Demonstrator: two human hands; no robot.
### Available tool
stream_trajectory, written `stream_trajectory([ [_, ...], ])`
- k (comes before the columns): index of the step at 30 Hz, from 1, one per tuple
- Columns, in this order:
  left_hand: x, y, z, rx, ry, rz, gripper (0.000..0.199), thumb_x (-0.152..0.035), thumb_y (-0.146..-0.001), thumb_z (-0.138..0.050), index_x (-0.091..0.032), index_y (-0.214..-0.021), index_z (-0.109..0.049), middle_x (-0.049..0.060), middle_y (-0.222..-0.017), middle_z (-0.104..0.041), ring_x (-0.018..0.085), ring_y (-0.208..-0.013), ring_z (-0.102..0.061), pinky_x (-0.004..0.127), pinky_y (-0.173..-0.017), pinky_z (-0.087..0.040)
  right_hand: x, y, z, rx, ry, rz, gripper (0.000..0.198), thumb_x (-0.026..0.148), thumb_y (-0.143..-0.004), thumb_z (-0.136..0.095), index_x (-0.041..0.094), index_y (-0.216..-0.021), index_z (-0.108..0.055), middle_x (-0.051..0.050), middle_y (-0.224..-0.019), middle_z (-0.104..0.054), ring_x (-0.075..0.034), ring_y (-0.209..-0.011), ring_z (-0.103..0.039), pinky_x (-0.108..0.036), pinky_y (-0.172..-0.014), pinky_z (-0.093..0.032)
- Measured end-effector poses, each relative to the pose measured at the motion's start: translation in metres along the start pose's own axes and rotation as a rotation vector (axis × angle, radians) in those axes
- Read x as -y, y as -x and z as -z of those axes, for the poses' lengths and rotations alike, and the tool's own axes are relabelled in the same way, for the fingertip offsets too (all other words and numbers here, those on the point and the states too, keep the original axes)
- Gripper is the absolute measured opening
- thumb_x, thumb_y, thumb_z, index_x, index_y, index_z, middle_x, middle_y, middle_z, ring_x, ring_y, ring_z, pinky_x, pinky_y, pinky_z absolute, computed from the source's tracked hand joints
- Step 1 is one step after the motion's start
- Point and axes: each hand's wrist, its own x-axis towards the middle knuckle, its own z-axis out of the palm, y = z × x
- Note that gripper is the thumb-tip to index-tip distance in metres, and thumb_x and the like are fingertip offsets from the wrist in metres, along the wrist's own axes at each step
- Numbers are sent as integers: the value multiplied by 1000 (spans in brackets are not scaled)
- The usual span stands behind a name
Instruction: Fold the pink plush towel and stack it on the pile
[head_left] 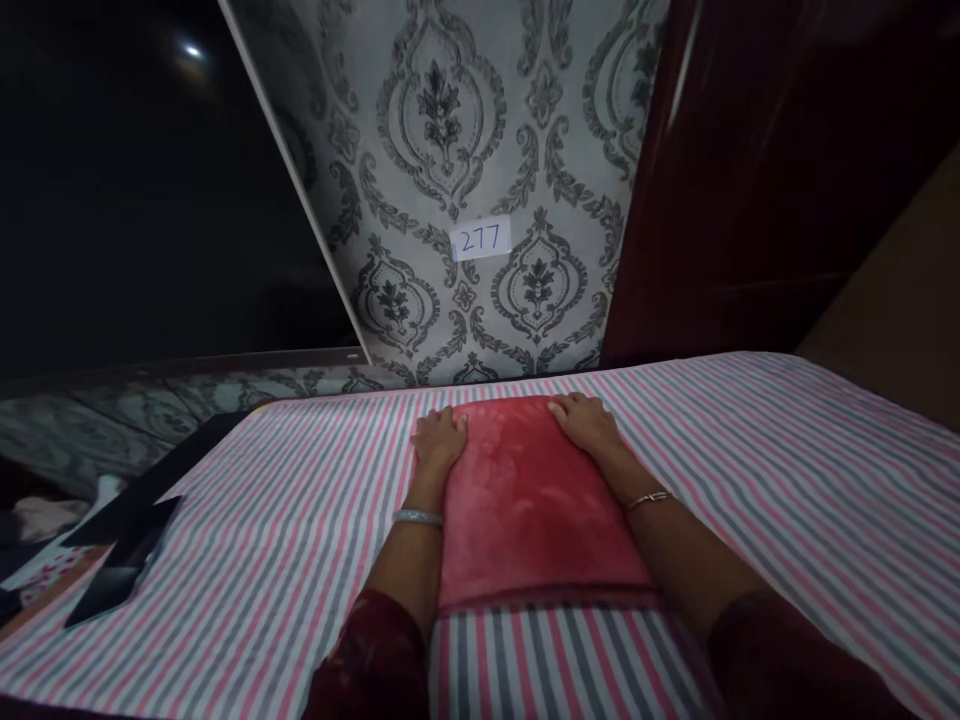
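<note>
A folded red cloth [525, 500], soft and plush-looking, lies flat in front of me on a striped sheet [300, 510]. My left hand [439, 440] rests at its far left corner, thumb on the red fabric and fingers spread over the stripes beside it. At the far right corner is my right hand [589, 422], its thumb touching the cloth's edge and its fingers extended outward. Both hands look open, palms down. The near edge of the cloth shows a darker fold line.
A dark flat device [124, 565] lies on the sheet at the left. Behind are a large black screen [165, 200], patterned wallpaper [442, 110] with a paper label [481, 238] reading 277, and a dark red glossy panel [720, 180] at the right.
</note>
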Motion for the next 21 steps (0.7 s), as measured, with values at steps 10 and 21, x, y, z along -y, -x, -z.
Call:
stream_trajectory([
  [10, 10, -10, -5, -86, 91, 108, 54, -41, -99, -28, -18, -142, -51, 18, -146, -47, 40, -125, -50, 54, -98, -43, -2, -2, 1, -12, -60, -3, 53, 51, -101, -27, 24, -131, -62, -12, -136, -58, -36, -120, -53, -51, -95, -46],
  [21, 28, -22, -4, -110, 261, 217, 52, -32, -99, -32, -10, -143, -50, 17, -141, -58, 28, -131, -52, 37, -107, -40, -9, -6, -9, -84, -110, -102, 62, 53, -98, -29, 20, -146, -49, -17, -147, -49, -37, -121, -55, -51, -97, -45],
])
